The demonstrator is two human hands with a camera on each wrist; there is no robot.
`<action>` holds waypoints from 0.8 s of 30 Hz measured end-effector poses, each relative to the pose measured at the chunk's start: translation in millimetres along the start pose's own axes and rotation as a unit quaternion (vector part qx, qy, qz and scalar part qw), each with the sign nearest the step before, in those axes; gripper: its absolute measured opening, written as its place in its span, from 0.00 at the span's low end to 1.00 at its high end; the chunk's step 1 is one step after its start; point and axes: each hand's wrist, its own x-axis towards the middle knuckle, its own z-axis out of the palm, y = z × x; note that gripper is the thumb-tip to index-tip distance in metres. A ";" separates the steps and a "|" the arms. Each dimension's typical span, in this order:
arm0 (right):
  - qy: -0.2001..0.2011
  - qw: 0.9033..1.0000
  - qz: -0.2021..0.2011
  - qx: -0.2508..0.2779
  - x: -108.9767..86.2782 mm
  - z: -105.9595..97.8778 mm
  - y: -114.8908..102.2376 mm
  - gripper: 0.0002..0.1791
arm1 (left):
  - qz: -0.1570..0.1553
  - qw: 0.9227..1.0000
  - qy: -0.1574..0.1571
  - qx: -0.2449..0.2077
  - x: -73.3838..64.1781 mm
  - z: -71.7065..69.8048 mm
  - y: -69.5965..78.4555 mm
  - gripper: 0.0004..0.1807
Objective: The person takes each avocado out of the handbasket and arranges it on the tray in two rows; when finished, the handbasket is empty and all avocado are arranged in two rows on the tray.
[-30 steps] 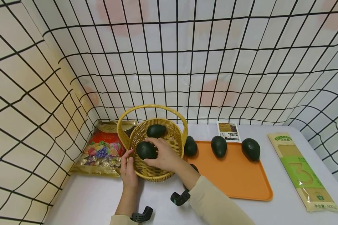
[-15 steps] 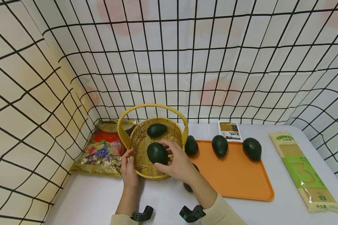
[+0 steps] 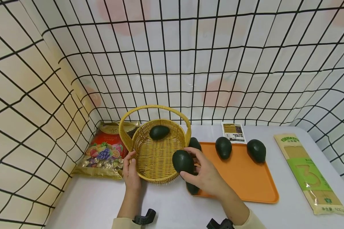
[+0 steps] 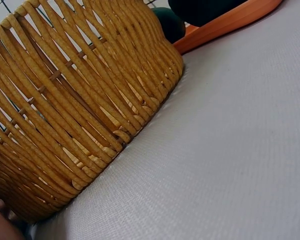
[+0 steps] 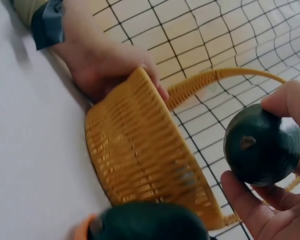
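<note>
My right hand (image 3: 207,176) grips a dark green avocado (image 3: 182,161) between thumb and fingers, above the right rim of a yellow wicker basket (image 3: 157,159). In the right wrist view the held avocado (image 5: 262,145) shows its stem end. Another avocado (image 3: 159,132) lies at the back inside the basket. My left hand (image 3: 132,176) holds the basket's left side, its fingertips over the rim. The orange tray (image 3: 240,181) bears two avocados along its back edge. Two more avocados by its left edge are partly hidden, one (image 3: 192,188) below the held avocado.
A red and gold candy bag (image 3: 104,152) lies left of the basket. Behind the tray is a small white and brown packet (image 3: 233,133). A long noodle pack (image 3: 309,175) lies at the right. A black grid (image 3: 197,63) surrounds the back and sides.
My right hand has carried the avocado rightward from over the basket's middle to above its right rim. The left hand has stayed at the basket's left side.
</note>
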 end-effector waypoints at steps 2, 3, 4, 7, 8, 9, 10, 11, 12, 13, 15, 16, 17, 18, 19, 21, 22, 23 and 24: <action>-0.006 1.000 -0.002 0.013 -3.1 -6.3 2.8 0.44 | -0.003 1.000 -0.001 -0.001 0.2 -0.1 0.0 0.21; -0.007 1.000 0.001 0.014 -4.6 -9.4 4.3 0.44 | -0.004 1.000 -0.001 -0.003 0.4 -0.2 -0.2 0.21; -0.007 1.000 0.003 0.012 -6.1 -12.7 6.1 0.44 | -0.005 1.000 -0.001 -0.004 0.5 -0.3 -0.4 0.21; -0.004 1.000 0.009 0.003 -10.9 -22.8 11.8 0.43 | -0.007 1.000 -0.001 -0.011 0.9 -0.3 -1.2 0.21; 0.001 1.000 0.011 -0.009 -13.0 -26.2 13.7 0.43 | -0.006 1.000 0.000 -0.013 0.9 -0.2 -1.5 0.20; 0.008 1.000 0.015 -0.022 -15.4 -29.7 15.5 0.42 | -0.006 1.000 -0.001 -0.015 0.9 -0.1 -1.7 0.20; 0.014 0.999 0.016 -0.030 -18.0 -33.4 17.2 0.42 | -0.004 1.000 -0.002 -0.017 0.4 0.4 -1.5 0.20; 0.018 0.999 0.020 -0.034 -20.6 -37.2 19.1 0.42 | -0.002 1.000 -0.002 -0.020 0.3 1.0 -1.6 0.20; 0.021 0.999 0.024 -0.038 -23.3 -41.3 21.2 0.42 | 0.001 1.000 -0.001 -0.022 0.0 1.6 -1.8 0.20; 0.024 0.998 0.034 -0.044 -25.8 -45.5 23.2 0.41 | 0.003 1.000 -0.001 -0.022 -0.2 2.0 -1.8 0.20; 0.025 0.997 0.054 -0.047 -30.4 -54.1 27.7 0.42 | 0.007 1.000 0.000 -0.023 -0.1 2.9 -1.6 0.20; 0.025 0.996 0.064 -0.048 -32.0 -58.4 30.4 0.42 | 0.009 1.000 0.001 -0.022 0.0 3.1 -1.5 0.20; 0.024 0.996 0.073 -0.050 -33.1 -62.7 33.2 0.42 | 0.009 1.000 0.002 -0.020 0.5 3.2 -2.0 0.20; 0.022 0.995 0.081 -0.055 -33.9 -66.9 36.0 0.42 | 0.006 1.000 0.002 -0.018 0.6 3.0 -1.9 0.20; 0.020 0.994 0.088 -0.058 -34.1 -70.9 38.6 0.42 | 0.004 1.000 0.003 -0.014 0.7 2.7 -1.6 0.20; 0.015 0.993 0.097 -0.064 -33.9 -77.9 43.2 0.43 | -0.002 1.000 0.003 -0.014 0.6 1.9 -1.7 0.20; 0.013 0.993 0.101 -0.067 -33.4 -81.2 45.2 0.44 | -0.005 1.000 0.003 -0.013 0.4 1.6 -1.5 0.20; 0.010 0.992 0.104 -0.069 -32.9 -84.2 47.0 0.44 | -0.008 1.000 0.003 -0.012 0.2 1.3 -1.4 0.20; 0.005 0.992 0.106 -0.070 -32.3 -86.9 48.2 0.44 | -0.010 1.000 0.003 -0.010 0.0 0.9 -1.1 0.21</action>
